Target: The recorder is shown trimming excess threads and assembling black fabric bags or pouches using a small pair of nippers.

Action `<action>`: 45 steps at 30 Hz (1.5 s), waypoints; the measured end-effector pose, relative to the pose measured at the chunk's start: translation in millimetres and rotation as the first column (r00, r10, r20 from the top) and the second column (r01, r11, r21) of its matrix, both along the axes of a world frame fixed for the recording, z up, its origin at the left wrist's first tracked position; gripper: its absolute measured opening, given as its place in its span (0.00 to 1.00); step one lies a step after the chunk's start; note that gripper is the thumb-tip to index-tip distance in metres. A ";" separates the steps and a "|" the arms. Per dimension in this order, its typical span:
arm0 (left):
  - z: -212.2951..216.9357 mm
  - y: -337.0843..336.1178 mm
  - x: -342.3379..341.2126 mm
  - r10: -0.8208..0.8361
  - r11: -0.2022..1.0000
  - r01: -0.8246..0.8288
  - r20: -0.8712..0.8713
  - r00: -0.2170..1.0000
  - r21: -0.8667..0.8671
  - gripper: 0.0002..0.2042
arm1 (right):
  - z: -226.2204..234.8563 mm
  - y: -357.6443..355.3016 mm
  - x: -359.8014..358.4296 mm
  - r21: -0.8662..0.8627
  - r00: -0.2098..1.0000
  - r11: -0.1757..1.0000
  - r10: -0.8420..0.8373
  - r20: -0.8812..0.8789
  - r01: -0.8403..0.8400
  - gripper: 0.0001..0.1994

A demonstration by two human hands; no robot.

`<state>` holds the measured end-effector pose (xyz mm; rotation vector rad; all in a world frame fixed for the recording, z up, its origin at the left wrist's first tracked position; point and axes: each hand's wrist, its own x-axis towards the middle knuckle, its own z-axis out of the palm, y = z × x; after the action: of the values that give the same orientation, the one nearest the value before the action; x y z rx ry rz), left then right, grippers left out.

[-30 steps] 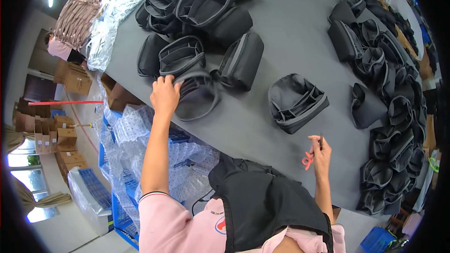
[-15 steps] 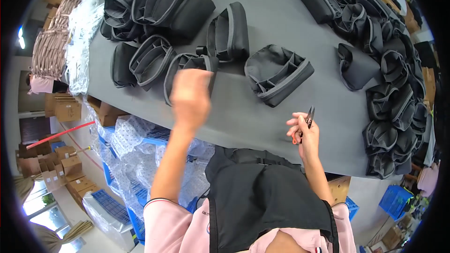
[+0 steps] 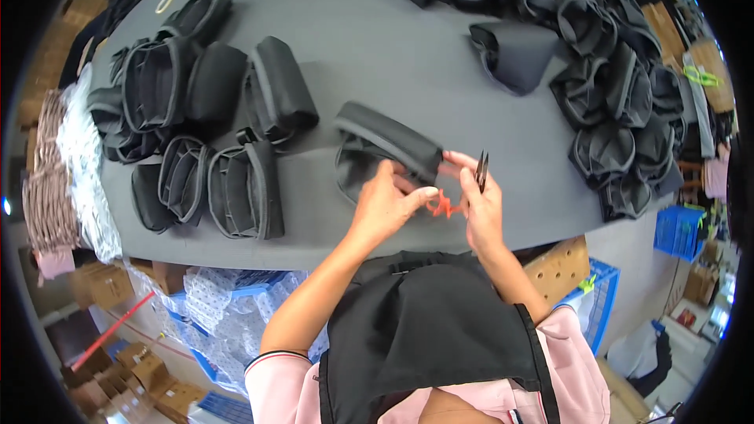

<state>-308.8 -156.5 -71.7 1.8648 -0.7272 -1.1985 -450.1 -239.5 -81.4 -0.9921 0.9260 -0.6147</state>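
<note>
A black padded pouch (image 3: 397, 137) with an open mouth lies tilted on the dark grey table in front of me. My left hand (image 3: 385, 208) grips its near edge, fingers curled in at the opening and partly hidden. In my right hand (image 3: 479, 208) is a pair of thread snips (image 3: 481, 171), dark blades pointing up and away. Something bright orange (image 3: 444, 206) hangs at the snips' lower end, between my two hands; I cannot tell whether it is a handle or a cord. My right fingertips reach the pouch's right end.
To the left stand several black pouches (image 3: 245, 188) with dividers inside. A large heap of crumpled black pouches (image 3: 601, 157) covers the table's right side, with a single pouch (image 3: 514, 55) apart from it. Clear bubble wrap (image 3: 236, 314) fills a blue crate below the table's front edge.
My left hand has moved right from the left-hand pouches to the pouch in front of me. That pouch is turned over and nearer. My view has shifted.
</note>
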 end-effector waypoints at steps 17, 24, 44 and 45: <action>6.3 1.9 -22.8 -0.126 0.983 0.171 0.439 0.890 -0.065 0.13 | -58.6 -28.7 -22.4 0.261 0.970 0.963 0.127 -0.207 -0.070 0.12; -48.7 4.8 -13.7 0.062 0.997 -0.076 0.359 0.931 0.027 0.26 | -52.5 -21.5 13.6 0.341 0.932 0.883 0.360 -0.053 -0.322 0.11; -13.5 37.6 -7.1 0.466 0.879 -0.471 -0.078 0.882 -0.073 0.14 | -18.4 3.8 32.5 0.138 0.892 0.882 0.452 0.029 -0.451 0.10; -11.6 34.1 -9.5 0.515 0.842 -0.528 -0.126 0.848 -0.112 0.11 | -15.2 4.3 29.5 0.139 0.889 0.879 0.456 0.031 -0.456 0.10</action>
<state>-318.3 -122.3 -83.4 1.7199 -0.2128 -0.8417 -420.6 -235.2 -96.6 -1.0357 0.6907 -0.1441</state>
